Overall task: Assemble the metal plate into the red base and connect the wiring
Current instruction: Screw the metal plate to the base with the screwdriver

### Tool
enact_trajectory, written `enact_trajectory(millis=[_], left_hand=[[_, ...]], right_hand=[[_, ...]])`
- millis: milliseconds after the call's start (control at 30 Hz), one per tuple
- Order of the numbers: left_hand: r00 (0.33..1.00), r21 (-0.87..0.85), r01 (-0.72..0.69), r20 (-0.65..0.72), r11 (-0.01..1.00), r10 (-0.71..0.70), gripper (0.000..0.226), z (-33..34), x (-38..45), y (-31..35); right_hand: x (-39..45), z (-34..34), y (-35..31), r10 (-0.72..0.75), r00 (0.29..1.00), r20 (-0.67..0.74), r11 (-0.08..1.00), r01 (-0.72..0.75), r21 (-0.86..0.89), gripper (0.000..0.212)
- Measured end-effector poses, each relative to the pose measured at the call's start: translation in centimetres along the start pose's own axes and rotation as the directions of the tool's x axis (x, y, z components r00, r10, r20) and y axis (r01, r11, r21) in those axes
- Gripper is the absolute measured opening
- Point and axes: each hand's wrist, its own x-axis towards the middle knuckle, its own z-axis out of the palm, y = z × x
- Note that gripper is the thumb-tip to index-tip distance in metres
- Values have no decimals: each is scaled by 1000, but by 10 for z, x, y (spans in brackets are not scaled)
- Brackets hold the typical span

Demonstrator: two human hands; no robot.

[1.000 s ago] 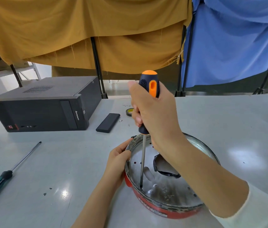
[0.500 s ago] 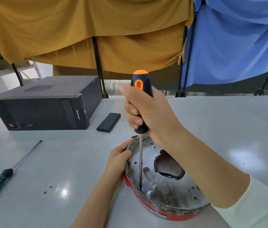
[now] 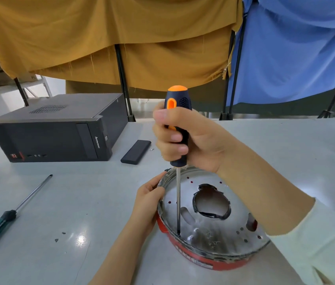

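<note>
Fingers of the right hand (image 3: 191, 138) wrap tight around the orange and black screwdriver (image 3: 178, 128), its tip down on the metal plate (image 3: 209, 229). At lower middle, the left hand (image 3: 148, 200) grips the plate's rim, inside the red base (image 3: 209, 264).

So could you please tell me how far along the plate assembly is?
Done: the plate sits in the red base. In hand: the right hand drives a screwdriver at its edge; the left hand steadies the rim. Left: wiring, none visible.
</note>
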Motion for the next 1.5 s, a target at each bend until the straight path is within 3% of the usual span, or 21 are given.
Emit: enact_trajectory(millis=[67, 133, 200, 233, 300, 400, 467, 567, 633, 700, 733, 800, 867, 900, 967, 1067, 1167, 1233, 1333, 1433, 1500], left_hand=[[1000, -12, -2, -17, 1000, 2, 57, 1, -1, -1], [1000, -34, -5, -30, 999, 4, 58, 3, 1, -1], [999, -44, 0, -32, 999, -1, 58, 3, 1, -2], [1000, -41, 2, -30, 999, -3, 58, 2, 1, -2], [1000, -22, -1, -25, 1000, 1, 57, 1, 1, -2], [1000, 8, -10, -10, 1000, 10, 54, -2, 3, -3], [1000, 12, -4, 8, 1000, 4, 53, -2, 4, -4], [1000, -17, -10, 20, 1000, 10, 51, -2, 4, -4], [999, -19, -29, 23, 999, 30, 50, -2, 4, -4], [999, -10, -29, 12, 1000, 30, 53, -2, 7, -6], [1000, -7, -21, 3, 1000, 21, 55, -2, 7, -7], [1000, -14, -7, -7, 1000, 7, 58, -2, 7, -7], [1000, -24, -2, -5, 1000, 2, 59, -2, 7, -7], [1000, -21, -2, -2, 1000, 2, 59, -2, 7, -6], [1000, -5, 4, 3, 1000, -4, 57, -3, 6, -5], [999, -3, 18, 29, 1000, -18, 55, -2, 5, -2], [999, -25, 26, 46, 999, -25, 55, -2, 5, -2], [999, -50, 26, 32, 998, -25, 54, -1, 5, -3], [1000, -45, 12, 9, 999, -12, 58, -1, 3, -2], [1000, -56, 14, -1, 998, -14, 55, 0, 2, -1], [1000, -52, 15, -6, 999, -15, 59, 1, 3, -2]], right_hand=[[0, 5, 8, -70, 968, -240, 996, 56, -65, 32], [-2, 12, 17, -191, 849, -493, 980, 139, -139, 31], [-4, 17, 21, -268, 746, -610, 961, 163, -223, 30], [-4, 18, 21, -281, 739, -612, 954, 147, -261, 30], [-3, 14, 16, -254, 830, -497, 950, 116, -291, 28], [-1, 5, 3, -87, 993, -78, 988, 76, -135, 10], [0, 0, -1, -3, 986, 165, 1000, 7, -27, 5], [4, 1, -1, 32, 969, 245, 998, -18, -56, 13], [6, 6, 3, 15, 992, 122, 996, -4, -92, 23], [8, 10, 11, -82, 991, -106, 993, 72, -93, 27], [7, 13, 16, -155, 957, -247, 984, 128, -121, 28], [6, 16, 25, -294, 816, -498, 952, 202, -231, 29], [5, 18, 27, -368, 718, -590, 922, 201, -330, 26], [5, 17, 26, -377, 725, -576, 912, 182, -368, 25], [5, 13, 19, -332, 836, -437, 905, 150, -399, 22], [8, 5, 9, -158, 979, -133, 975, 133, -177, 5], [7, -2, 5, -55, 998, 25, 997, 54, 47, 9], [6, -1, 4, -48, 997, 55, 997, 45, 69, 17], [8, 5, 12, -134, 973, -186, 991, 127, -52, 25], [9, 15, 24, -303, 798, -521, 949, 203, -240, 28], [9, 17, 26, -358, 722, -592, 926, 193, -324, 27]])
